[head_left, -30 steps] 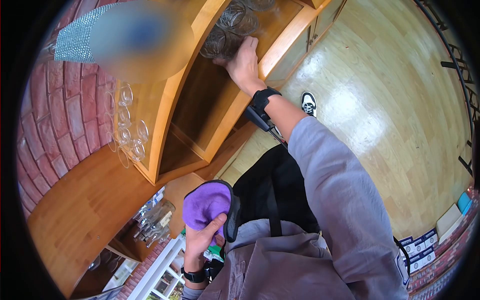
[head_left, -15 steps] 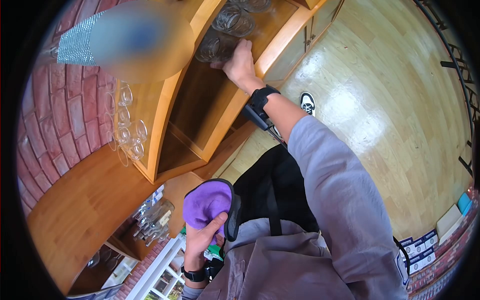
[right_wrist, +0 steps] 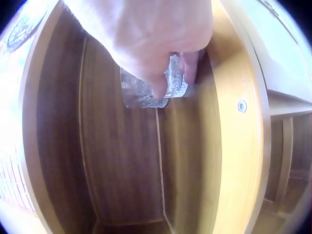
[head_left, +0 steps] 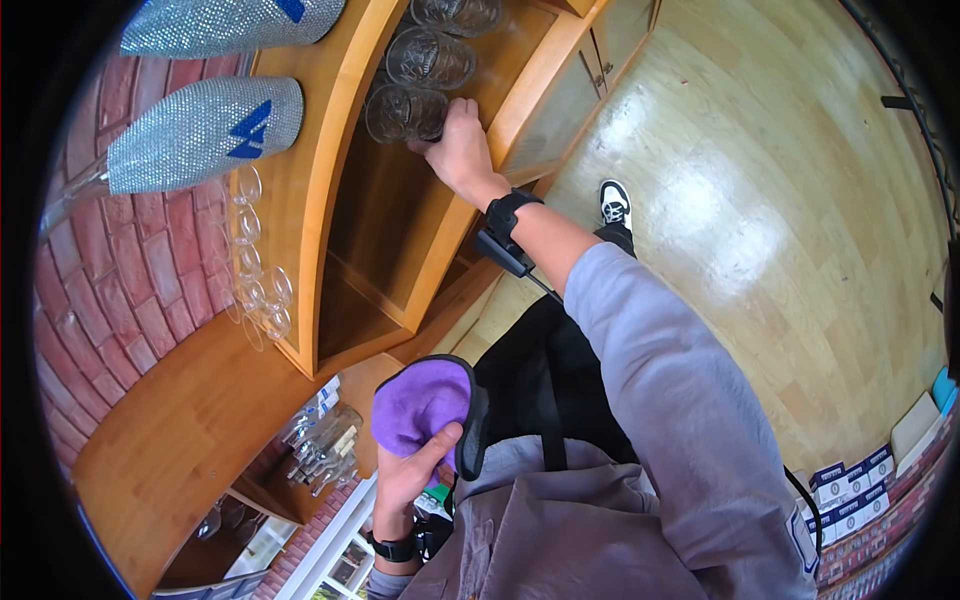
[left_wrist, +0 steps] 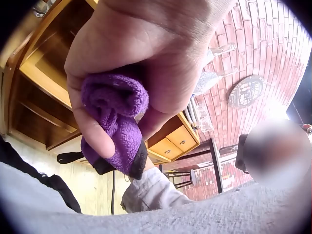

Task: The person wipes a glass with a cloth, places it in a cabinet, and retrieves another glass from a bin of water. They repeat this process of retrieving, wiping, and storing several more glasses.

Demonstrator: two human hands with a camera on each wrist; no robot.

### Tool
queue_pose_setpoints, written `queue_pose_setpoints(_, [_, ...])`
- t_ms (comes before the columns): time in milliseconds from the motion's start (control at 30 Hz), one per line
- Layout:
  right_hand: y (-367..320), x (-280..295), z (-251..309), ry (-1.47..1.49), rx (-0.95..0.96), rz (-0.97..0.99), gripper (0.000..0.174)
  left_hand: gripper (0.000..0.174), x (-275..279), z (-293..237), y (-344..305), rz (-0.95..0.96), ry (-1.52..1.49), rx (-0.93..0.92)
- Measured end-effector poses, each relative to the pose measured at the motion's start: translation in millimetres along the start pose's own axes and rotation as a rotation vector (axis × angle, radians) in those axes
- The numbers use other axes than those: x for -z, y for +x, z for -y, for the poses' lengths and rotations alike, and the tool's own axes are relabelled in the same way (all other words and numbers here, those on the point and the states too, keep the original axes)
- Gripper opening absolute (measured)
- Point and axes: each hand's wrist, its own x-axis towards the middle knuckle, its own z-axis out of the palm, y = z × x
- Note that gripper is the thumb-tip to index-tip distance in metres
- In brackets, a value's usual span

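My right hand point(head_left: 462, 152) reaches into a wooden shelf compartment point(head_left: 375, 215) and grips a clear glass tumbler point(head_left: 408, 112) at the end of a row. In the right wrist view, thumb and fingers lie on either side of the patterned glass point(right_wrist: 175, 83), while another glass point(right_wrist: 138, 92) shows beside it. Another tumbler point(head_left: 432, 58) stands farther along the row. Down by my waist, my left hand point(head_left: 403, 478) holds a purple fleecy cloth point(head_left: 415, 400) with a dark edge. The left wrist view has this cloth point(left_wrist: 119, 131) bunched between thumb and fingers.
Silver sparkly bottles point(head_left: 205, 135) and several stemmed glasses point(head_left: 250, 245) stand on the unit by the brick wall. A wooden counter point(head_left: 190, 410) curves below them. More glassware point(head_left: 325, 450) sits underneath. Blue-and-white boxes point(head_left: 850, 490) are at the far right.
The head view has shifted, bringing sharp silver bottles where a blurred patch was. My right hand and the tumbler sit slightly lower and farther left in view. The left hand keeps its hold on the cloth.
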Motion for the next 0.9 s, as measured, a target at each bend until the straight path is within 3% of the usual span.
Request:
queue_pose_setpoints(200, [-11.3,10.8,0.4,-0.033,0.026,0.053,0.052,0.054,-8.5,-10.5,-2.6,0.03,-0.031,-0.093])
queue_pose_setpoints(300, [-42.6,25.4,-3.9,0.021,0.037,0.1,0.039,0.053,-10.7,-16.9,-9.3,0.048,-0.083,-0.086])
queue_pose_setpoints(367, [-72.6,37.8,-10.3,0.034,0.026,0.029,0.03,0.051,-7.6,-13.7,-10.1,0.101,-0.059,-0.237])
queue_pose_setpoints(400, [-88.6,51.7,-1.3,0.047,-0.061,0.035,0.024,0.05,-3.9,-10.6,-15.2,0.106,-0.061,-0.19])
queue_pose_setpoints(433, [-101.5,52.4,-12.7,0.023,-0.023,-0.023,0.019,0.05,-2.7,-6.2,-18.4,0.118,-0.076,-0.226])
queue_pose_setpoints(533, [-141.7,80.1,-2.2,0.224,-0.222,0.114,0.018,0.05,3.4,7.2,-24.4,0.161,-0.166,-0.315])
queue_pose_setpoints(600, [-175.3,98.1,15.7,0.315,-0.257,0.173,0.017,0.045,12.7,13.5,-27.2,0.208,-0.099,-0.158])
queue_pose_setpoints(633, [-192.0,107.5,31.2,0.455,-0.258,0.247,0.015,0.045,13.5,18.4,-27.4,0.225,-0.104,-0.174])
queue_pose_setpoints(667, [-206.7,118.7,46.7,0.591,-0.252,0.32,0.012,0.045,12.1,22.4,-24.0,0.265,-0.153,-0.32])
queue_pose_setpoints(700, [-222.8,134.1,58.2,0.537,-0.248,0.4,0.008,0.045,9.5,25.5,-21.2,0.306,-0.206,-0.463])
queue_pose_setpoints(733, [-238.1,150.9,72.9,0.544,-0.301,0.429,0.011,0.045,8.4,20.7,-28.8,0.396,-0.27,-0.385])
queue_pose_setpoints(800, [-271.6,176.3,95.1,0.537,-0.361,0.425,0.015,0.045,-1.5,25.0,-30.6,0.503,-0.284,-0.456])
queue_pose_setpoints(833, [-289.0,186.0,103.0,0.735,-0.413,0.364,0.018,0.046,-7.9,25.3,-33.2,0.584,-0.289,-0.521])
queue_pose_setpoints(900, [-317.8,200.9,95.4,1.051,-0.522,0.301,0.031,0.048,-17.9,29.2,-47.0,0.695,-0.289,-0.432])
